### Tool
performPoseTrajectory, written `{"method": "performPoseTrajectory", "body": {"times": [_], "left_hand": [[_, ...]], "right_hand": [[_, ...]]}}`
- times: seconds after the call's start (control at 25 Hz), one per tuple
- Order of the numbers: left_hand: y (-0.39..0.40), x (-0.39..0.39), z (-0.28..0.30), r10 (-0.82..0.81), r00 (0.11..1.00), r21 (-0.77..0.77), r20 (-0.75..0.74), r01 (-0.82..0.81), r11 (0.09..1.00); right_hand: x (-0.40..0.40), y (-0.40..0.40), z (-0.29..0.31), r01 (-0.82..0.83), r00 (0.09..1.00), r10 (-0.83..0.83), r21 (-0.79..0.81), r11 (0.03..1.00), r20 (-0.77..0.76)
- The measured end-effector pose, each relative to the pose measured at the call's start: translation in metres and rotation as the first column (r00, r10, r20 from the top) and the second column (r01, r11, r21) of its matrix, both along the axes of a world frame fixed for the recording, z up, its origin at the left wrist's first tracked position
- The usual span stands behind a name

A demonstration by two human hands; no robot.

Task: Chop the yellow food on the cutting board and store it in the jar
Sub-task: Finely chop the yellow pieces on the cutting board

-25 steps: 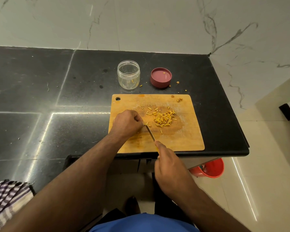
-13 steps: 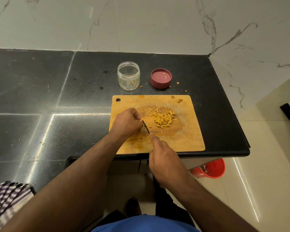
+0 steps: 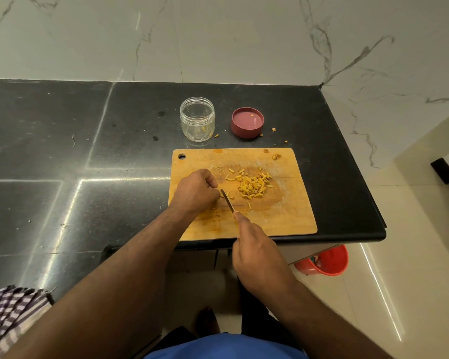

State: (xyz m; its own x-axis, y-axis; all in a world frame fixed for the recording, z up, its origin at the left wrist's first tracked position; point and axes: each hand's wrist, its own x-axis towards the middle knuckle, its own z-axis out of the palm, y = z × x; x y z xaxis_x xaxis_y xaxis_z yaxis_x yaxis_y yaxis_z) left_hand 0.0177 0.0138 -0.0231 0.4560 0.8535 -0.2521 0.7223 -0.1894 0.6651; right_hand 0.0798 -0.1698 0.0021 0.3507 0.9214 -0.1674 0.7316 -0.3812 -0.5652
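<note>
My left hand (image 3: pixel 196 190) sits on the cutting board (image 3: pixel 283 218), fingers curled tight into a knuckled fist at the blade's left side; whether they pin a piece of food underneath I cannot tell, the fingertips are hidden. My right hand (image 3: pixel 257 247) is wrapped round the handle of the knife (image 3: pixel 227 200), forefinger laid along its spine, the handle itself covered by my grip. The blade runs from my forefinger up and left, its tip just beside my left knuckles.

Yellow food (image 3: pixel 253 186): a loose heap of short chopped sticks in the middle of the board, right of the blade, with strays scattered toward my left hand and one lone clump near the board's far right corner.

Jar (image 3: pixel 197 119): clear, open, upright on the black counter (image 3: pixel 62 151) just beyond the board's far left corner; a few yellow bits at its bottom. Its red lid (image 3: pixel 247 123) lies upturned to the jar's right, apart from it. Crumbs dot the counter near both.

Red bucket (image 3: pixel 324 261) on the floor below the counter's right end. Checked cloth (image 3: pixel 8 317) at lower left.
</note>
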Motion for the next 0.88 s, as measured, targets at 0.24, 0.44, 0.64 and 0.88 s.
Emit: {"method": "performPoseTrajectory", "body": {"times": [0.24, 0.44, 0.64, 0.88], "left_hand": [[0.000, 0.002, 0.002, -0.006, 1.000, 0.009, 0.014, 0.005, 1.000], [0.002, 0.001, 0.002, -0.009, 1.000, 0.009, 0.019, 0.008, 1.000], [0.002, 0.000, 0.002, -0.013, 1.000, -0.002, 0.012, 0.013, 1.000], [0.003, 0.001, 0.005, -0.011, 1.000, -0.014, 0.018, 0.011, 1.000]], "right_hand": [[0.003, 0.004, -0.003, 0.004, 1.000, -0.003, -0.008, 1.000, 0.005], [0.004, -0.015, 0.000, 0.010, 0.999, -0.009, 0.023, 1.000, -0.046], [0.001, -0.005, 0.000, 0.027, 0.999, -0.025, 0.054, 0.998, -0.042], [0.002, 0.008, -0.004, 0.007, 1.000, -0.007, 0.023, 1.000, -0.021]]}}
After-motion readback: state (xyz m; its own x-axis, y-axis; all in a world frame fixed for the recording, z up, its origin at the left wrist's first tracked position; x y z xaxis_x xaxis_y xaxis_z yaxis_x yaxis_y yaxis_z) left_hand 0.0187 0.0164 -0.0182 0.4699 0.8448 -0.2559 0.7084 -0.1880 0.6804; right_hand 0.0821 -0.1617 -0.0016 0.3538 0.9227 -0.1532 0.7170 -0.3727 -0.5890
